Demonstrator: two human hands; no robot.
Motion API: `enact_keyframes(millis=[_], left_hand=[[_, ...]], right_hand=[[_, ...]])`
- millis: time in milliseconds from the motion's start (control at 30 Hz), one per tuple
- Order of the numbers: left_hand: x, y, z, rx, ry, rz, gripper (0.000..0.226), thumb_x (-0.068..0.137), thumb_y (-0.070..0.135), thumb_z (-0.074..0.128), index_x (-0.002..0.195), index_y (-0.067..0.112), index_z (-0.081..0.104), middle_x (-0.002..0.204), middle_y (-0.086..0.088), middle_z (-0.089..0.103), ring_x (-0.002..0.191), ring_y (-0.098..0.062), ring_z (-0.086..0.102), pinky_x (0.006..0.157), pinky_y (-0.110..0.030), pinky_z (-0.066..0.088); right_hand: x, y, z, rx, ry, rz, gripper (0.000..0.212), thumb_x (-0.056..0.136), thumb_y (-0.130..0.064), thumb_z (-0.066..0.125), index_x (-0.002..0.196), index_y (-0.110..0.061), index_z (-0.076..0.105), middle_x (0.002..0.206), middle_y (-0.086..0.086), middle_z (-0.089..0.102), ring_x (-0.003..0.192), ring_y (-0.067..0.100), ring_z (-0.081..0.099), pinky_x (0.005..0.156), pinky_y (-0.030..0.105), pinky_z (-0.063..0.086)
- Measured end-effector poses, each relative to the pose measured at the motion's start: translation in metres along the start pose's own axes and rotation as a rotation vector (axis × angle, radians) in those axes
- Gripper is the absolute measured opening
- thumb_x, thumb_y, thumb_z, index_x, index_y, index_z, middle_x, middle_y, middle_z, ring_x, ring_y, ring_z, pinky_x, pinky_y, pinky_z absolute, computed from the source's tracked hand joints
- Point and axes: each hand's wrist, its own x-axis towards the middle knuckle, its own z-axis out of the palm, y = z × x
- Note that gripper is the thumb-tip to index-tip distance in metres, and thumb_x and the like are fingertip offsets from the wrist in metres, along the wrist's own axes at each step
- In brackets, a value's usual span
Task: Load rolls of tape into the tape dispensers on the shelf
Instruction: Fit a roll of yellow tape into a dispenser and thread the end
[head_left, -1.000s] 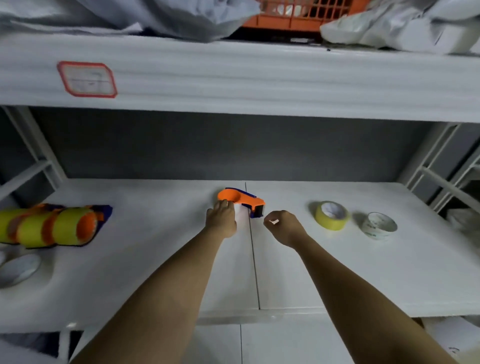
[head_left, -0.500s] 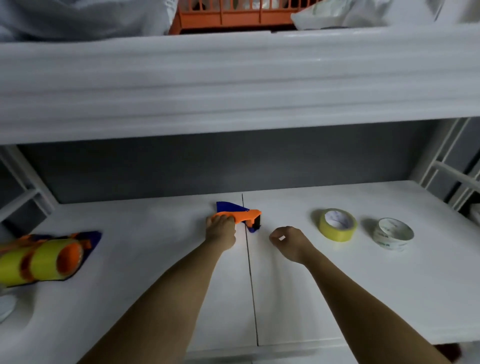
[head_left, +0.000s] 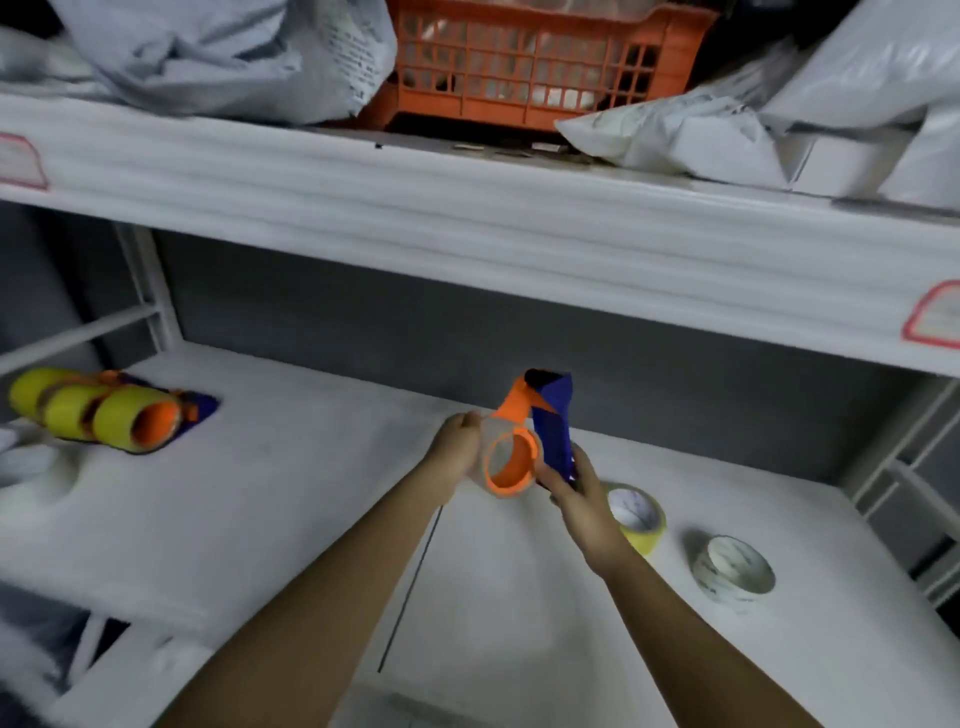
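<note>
An orange and blue tape dispenser (head_left: 540, 415) is held upright above the white shelf (head_left: 291, 499), with a clear roll of tape round its orange hub (head_left: 511, 462). My left hand (head_left: 457, 452) grips the roll side of it. My right hand (head_left: 576, 491) holds the blue handle from below. A yellow tape roll (head_left: 636, 517) lies flat on the shelf just right of my right hand. A white tape roll (head_left: 735, 569) lies further right.
Several dispensers loaded with yellow tape (head_left: 109, 415) lie at the shelf's left end. The upper shelf (head_left: 467, 202) carries an orange crate (head_left: 524, 57) and grey and white bags (head_left: 208, 52). Metal frame bars (head_left: 904, 467) stand at the right.
The dispenser was lying on the shelf under my left hand; now it is lifted and upright. My right hand, which was pinching something small, has taken the blue handle. The view has shifted left.
</note>
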Motion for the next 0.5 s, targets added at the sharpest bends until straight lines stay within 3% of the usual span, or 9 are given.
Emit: enact_keyframes(millis=[67, 133, 200, 267, 367, 433, 500], left_hand=[[-0.021, 0.001, 0.009, -0.163, -0.050, -0.044, 0.035, 0.100, 0.028, 0.039, 0.118, 0.005, 0.059, 0.125, -0.023, 0.059, 0.097, -0.030, 0.061, 0.084, -0.035, 0.047], [-0.041, -0.002, 0.015, -0.263, -0.070, -0.056, 0.044, 0.101, 0.031, 0.036, 0.117, -0.002, 0.060, 0.119, -0.029, 0.058, 0.097, -0.037, 0.064, 0.076, -0.036, 0.050], [-0.058, -0.006, 0.018, -0.298, -0.108, -0.036, 0.048, 0.101, 0.039, 0.031, 0.099, 0.006, 0.067, 0.105, -0.023, 0.067, 0.078, -0.022, 0.070, 0.066, -0.029, 0.049], [-0.074, -0.010, 0.018, -0.302, -0.161, -0.036, 0.050, 0.098, 0.048, 0.031, 0.084, 0.016, 0.067, 0.083, -0.001, 0.073, 0.060, -0.003, 0.066, 0.066, -0.025, 0.046], [-0.090, -0.017, 0.020, -0.288, -0.230, -0.039, 0.044, 0.096, 0.051, 0.033, 0.092, 0.022, 0.066, 0.078, 0.012, 0.073, 0.079, -0.001, 0.067, 0.079, -0.024, 0.048], [-0.101, -0.024, 0.022, -0.245, -0.219, -0.043, 0.029, 0.093, 0.047, 0.044, 0.102, 0.024, 0.059, 0.099, 0.010, 0.069, 0.096, -0.003, 0.060, 0.088, -0.028, 0.045], [-0.108, -0.029, 0.024, -0.186, -0.200, -0.039, 0.031, 0.092, 0.041, 0.052, 0.116, 0.021, 0.054, 0.119, 0.003, 0.060, 0.108, -0.007, 0.055, 0.090, -0.032, 0.047]], right_hand=[[-0.012, -0.015, -0.010, 0.102, -0.086, -0.022, 0.022, 0.095, -0.025, 0.053, 0.116, -0.027, 0.057, 0.107, -0.004, 0.067, 0.100, 0.011, 0.064, 0.082, 0.025, 0.053], [-0.022, -0.023, -0.018, 0.128, -0.146, -0.028, 0.016, 0.096, -0.028, 0.049, 0.109, -0.031, 0.059, 0.096, -0.011, 0.070, 0.090, 0.004, 0.067, 0.074, 0.024, 0.056], [-0.029, -0.026, -0.025, 0.128, -0.186, -0.003, 0.023, 0.096, -0.033, 0.050, 0.118, -0.031, 0.054, 0.100, -0.011, 0.069, 0.090, 0.001, 0.067, 0.069, 0.022, 0.056], [-0.035, -0.025, -0.029, 0.136, -0.215, 0.045, 0.034, 0.094, -0.036, 0.052, 0.127, -0.028, 0.049, 0.108, -0.004, 0.068, 0.095, 0.006, 0.067, 0.071, 0.025, 0.056], [-0.046, -0.023, -0.034, 0.180, -0.235, 0.106, 0.042, 0.092, -0.036, 0.055, 0.130, -0.020, 0.049, 0.113, 0.003, 0.068, 0.097, 0.015, 0.068, 0.074, 0.031, 0.056], [-0.052, -0.020, -0.035, 0.227, -0.228, 0.138, 0.043, 0.091, -0.037, 0.057, 0.129, -0.020, 0.048, 0.113, 0.004, 0.067, 0.095, 0.017, 0.069, 0.072, 0.030, 0.057], [-0.057, -0.019, -0.036, 0.249, -0.208, 0.146, 0.044, 0.089, -0.037, 0.059, 0.128, -0.022, 0.046, 0.111, 0.005, 0.068, 0.092, 0.016, 0.070, 0.070, 0.029, 0.057]])
